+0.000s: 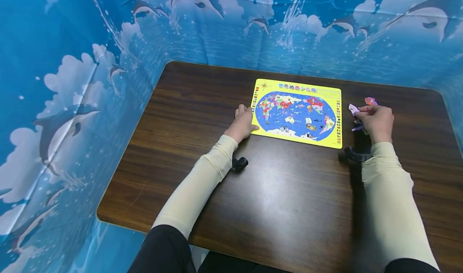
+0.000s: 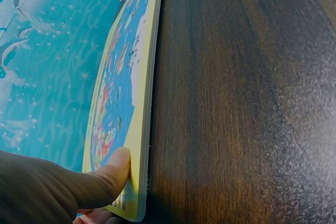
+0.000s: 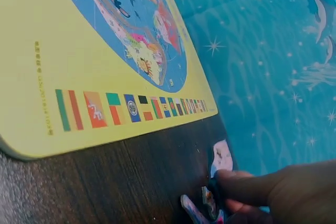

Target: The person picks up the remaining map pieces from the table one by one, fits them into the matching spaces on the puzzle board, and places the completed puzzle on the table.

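A yellow world-map puzzle board [image 1: 314, 142] lies flat on the table. My left hand [image 1: 241, 124] holds its left edge; in the left wrist view the thumb [image 2: 118, 169] presses on the board's top near a corner, while the other fingers are mostly hidden at the side. Right of the board, my right hand [image 1: 377, 122] is over a few small loose puzzle pieces. Its thumb and fingers pinch a dark-edged piece [image 3: 210, 200], partly hidden by the hand. A pale pink piece [image 3: 222, 156] touches or lies close by the fingertips.
A reddish piece [image 1: 370, 101] lies just beyond the right hand. The dark wood table [image 1: 282, 208] extends around the board. A blue dolphin-print curtain [image 1: 224, 35] hangs behind and to the left. Black straps with cameras sit at both wrists.
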Demonstrator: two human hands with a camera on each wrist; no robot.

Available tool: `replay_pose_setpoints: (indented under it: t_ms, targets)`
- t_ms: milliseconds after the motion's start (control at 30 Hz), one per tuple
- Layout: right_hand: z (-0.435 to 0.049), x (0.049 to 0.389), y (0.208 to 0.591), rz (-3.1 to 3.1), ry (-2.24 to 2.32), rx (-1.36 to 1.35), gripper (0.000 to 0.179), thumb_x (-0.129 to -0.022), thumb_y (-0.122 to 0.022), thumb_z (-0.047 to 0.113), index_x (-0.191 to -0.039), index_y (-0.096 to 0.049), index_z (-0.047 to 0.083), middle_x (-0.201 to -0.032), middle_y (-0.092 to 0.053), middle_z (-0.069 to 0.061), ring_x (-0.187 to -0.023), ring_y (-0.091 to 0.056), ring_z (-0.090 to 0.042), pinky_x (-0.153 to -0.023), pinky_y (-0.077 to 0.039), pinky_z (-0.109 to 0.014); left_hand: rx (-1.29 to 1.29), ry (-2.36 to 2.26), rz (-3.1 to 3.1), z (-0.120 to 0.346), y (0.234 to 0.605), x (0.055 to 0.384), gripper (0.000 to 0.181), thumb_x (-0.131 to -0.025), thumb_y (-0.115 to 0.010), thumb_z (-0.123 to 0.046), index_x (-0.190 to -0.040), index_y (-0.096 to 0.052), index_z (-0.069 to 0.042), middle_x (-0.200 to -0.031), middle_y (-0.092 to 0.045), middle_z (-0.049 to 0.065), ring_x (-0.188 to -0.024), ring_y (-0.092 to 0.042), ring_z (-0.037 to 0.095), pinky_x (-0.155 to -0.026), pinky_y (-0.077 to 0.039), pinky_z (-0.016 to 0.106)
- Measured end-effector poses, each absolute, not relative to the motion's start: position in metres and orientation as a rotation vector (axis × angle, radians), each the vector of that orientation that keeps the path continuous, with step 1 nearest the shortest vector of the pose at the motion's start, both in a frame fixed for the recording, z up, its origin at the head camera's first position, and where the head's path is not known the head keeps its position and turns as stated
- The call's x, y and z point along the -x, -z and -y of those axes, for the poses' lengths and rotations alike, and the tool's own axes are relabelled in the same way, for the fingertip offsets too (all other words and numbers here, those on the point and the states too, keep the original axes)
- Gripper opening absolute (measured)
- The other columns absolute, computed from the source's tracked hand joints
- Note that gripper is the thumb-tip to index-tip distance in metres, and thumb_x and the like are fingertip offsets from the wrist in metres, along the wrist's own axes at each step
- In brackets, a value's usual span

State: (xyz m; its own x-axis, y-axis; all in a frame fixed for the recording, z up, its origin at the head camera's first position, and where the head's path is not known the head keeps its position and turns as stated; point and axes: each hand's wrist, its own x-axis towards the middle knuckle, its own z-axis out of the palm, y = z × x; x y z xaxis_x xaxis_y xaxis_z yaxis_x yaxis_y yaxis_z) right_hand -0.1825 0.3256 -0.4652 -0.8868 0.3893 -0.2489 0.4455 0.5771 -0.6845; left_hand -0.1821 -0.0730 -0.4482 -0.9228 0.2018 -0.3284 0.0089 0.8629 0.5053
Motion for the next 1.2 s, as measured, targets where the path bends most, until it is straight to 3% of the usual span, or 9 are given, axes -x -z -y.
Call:
replay_pose_setpoints:
  t_ms: [167,400,533,700,833,1000,1200]
  targets:
    - [-0.322,0.187,0.465,-2.697,1.236,-0.722,0.050,-0.100,-0.066,0.046,-0.133,-0.068,0.009,-0.085,-0.055,0.024,-0.078,-0.052,-0.006,-0.059,-0.045,-0.023,-0.164,-0.743,-2.659,0.075,0.447,0.181,0.067,-0.098,-0.074,-0.020,-0.150,-0.042,0.006,-0.143,-0.035,0.018,-0.132,-0.032,0.030,-0.112,-0.042,0.037]
    - [-0.301,0.205,0.456,-2.687,1.201,-0.395,0.056,-0.097,-0.069,0.049,-0.134,-0.069,0.007,-0.107,-0.067,0.009,-0.103,-0.051,-0.019,-0.082,-0.044,-0.030,-0.140,-0.722,-2.679,0.075,0.444,0.182,0.066,-0.098,-0.073,-0.022,-0.151,-0.042,0.003,-0.142,-0.034,0.016,-0.132,-0.032,0.028,-0.112,-0.042,0.037]
    - [-0.292,0.217,0.451,-2.704,1.102,-0.181,0.051,-0.098,-0.070,0.045,-0.130,-0.070,0.004,-0.111,-0.074,-0.008,-0.104,-0.057,-0.026,-0.084,-0.045,-0.035,-0.133,-0.705,-2.682,0.073,0.443,0.181,0.068,-0.098,-0.073,-0.024,-0.152,-0.041,0.002,-0.142,-0.034,0.015,-0.131,-0.033,0.027,-0.111,-0.043,0.035]
    - [-0.284,0.228,0.450,-2.688,0.964,0.018,0.043,-0.102,-0.067,0.036,-0.126,-0.072,0.001,-0.121,-0.070,-0.027,-0.106,-0.062,-0.036,-0.092,-0.050,-0.049,-0.130,-0.675,-2.674,0.072,0.445,0.179,0.070,-0.097,-0.074,-0.024,-0.153,-0.040,0.002,-0.141,-0.035,0.015,-0.130,-0.033,0.027,-0.110,-0.043,0.035]
    - [-0.281,0.233,0.450,-2.688,0.887,0.084,0.036,-0.103,-0.066,0.031,-0.123,-0.074,0.001,-0.121,-0.069,-0.028,-0.104,-0.065,-0.039,-0.095,-0.052,-0.058,-0.138,-0.684,-2.664,0.071,0.448,0.176,0.069,-0.098,-0.073,-0.023,-0.153,-0.040,0.002,-0.143,-0.034,0.016,-0.131,-0.033,0.028,-0.111,-0.043,0.037]
    - [-0.277,0.237,0.446,-2.679,0.818,0.126,0.032,-0.103,-0.067,0.025,-0.120,-0.074,-0.001,-0.117,-0.071,-0.028,-0.100,-0.069,-0.038,-0.090,-0.054,-0.057,-0.156,-0.695,-2.658,0.071,0.449,0.174,0.064,-0.100,-0.071,-0.021,-0.151,-0.042,0.004,-0.141,-0.034,0.017,-0.130,-0.032,0.030,-0.112,-0.041,0.039]
    - [-0.271,0.238,0.440,-2.673,0.795,0.092,0.033,-0.104,-0.067,0.025,-0.121,-0.073,-0.002,-0.120,-0.070,-0.029,-0.102,-0.067,-0.042,-0.095,-0.052,-0.062,-0.159,-0.700,-2.673,0.073,0.446,0.177,0.063,-0.100,-0.070,-0.020,-0.151,-0.042,0.003,-0.133,-0.034,0.014,-0.124,-0.031,0.027,-0.108,-0.042,0.037]
